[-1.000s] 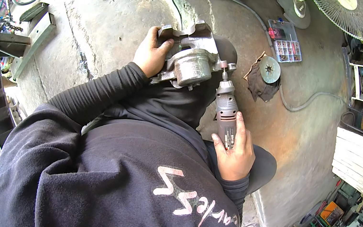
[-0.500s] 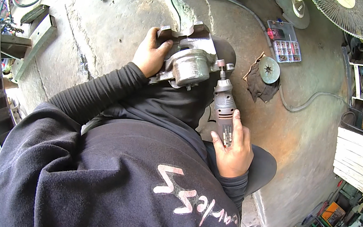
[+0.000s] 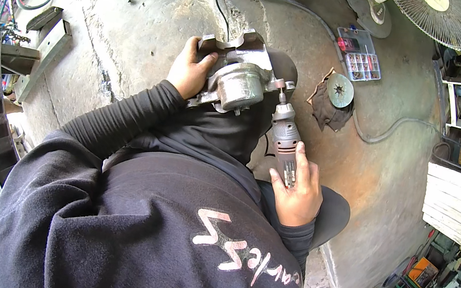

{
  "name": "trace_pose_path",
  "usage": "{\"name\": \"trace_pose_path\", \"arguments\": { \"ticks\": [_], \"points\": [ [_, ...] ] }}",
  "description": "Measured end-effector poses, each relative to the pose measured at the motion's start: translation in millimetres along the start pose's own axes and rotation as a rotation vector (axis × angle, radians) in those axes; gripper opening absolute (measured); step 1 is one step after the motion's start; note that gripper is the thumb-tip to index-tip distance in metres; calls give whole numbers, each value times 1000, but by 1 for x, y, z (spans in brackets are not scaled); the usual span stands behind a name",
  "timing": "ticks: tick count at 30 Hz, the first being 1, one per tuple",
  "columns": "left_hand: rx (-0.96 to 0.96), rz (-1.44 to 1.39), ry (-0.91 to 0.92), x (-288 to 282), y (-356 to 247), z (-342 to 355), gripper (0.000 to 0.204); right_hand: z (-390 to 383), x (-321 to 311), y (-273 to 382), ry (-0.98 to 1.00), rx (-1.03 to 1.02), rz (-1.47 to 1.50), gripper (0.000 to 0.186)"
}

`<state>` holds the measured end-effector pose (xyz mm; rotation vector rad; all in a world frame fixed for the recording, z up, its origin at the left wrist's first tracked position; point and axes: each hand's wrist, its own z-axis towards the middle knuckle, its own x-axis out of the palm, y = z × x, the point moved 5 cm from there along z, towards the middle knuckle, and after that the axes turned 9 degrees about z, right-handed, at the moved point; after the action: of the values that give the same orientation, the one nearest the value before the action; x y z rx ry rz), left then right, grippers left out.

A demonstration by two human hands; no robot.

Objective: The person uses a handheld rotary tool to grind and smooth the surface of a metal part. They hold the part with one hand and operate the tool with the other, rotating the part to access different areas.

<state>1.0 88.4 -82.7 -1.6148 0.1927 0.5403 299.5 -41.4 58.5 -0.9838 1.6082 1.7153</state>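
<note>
A bare metal brake caliper (image 3: pixel 240 87) with a round cylinder housing rests over my leg. My left hand (image 3: pixel 191 67) is closed around its left side, thumb on top. In my right hand (image 3: pixel 296 189) is a grey rotary tool (image 3: pixel 286 134), gripped along its body with the fingers wrapped round it. The small reddish grinding bit (image 3: pixel 280 83) at the tool's tip lies at the lug on the caliper's right side. Whether the bit touches the metal, I cannot tell.
On the concrete floor to the right lie a slotted disc (image 3: pixel 340 90) on a dark cloth (image 3: pixel 329 117) and a compartment box (image 3: pixel 362 65) of small parts. A fan (image 3: pixel 441 17) stands at the far right. A grey hose (image 3: pixel 304 7) crosses the floor behind the caliper.
The rotary tool and its bit have shifted slightly toward me along the caliper's right lug. My left hand keeps its hold on the caliper, which has barely moved.
</note>
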Motion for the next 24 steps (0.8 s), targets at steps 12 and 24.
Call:
{"name": "trace_pose_path", "arguments": {
  "ticks": [12, 24],
  "points": [
    [0, 22, -5, -1, -3, -2, 45, -2, 3, -3, -13, -7, 39, 77],
    [1, -55, 28, 1, 8, 3, 42, -7, 4, 7, 4, -77, 59, 77]
  ]
}}
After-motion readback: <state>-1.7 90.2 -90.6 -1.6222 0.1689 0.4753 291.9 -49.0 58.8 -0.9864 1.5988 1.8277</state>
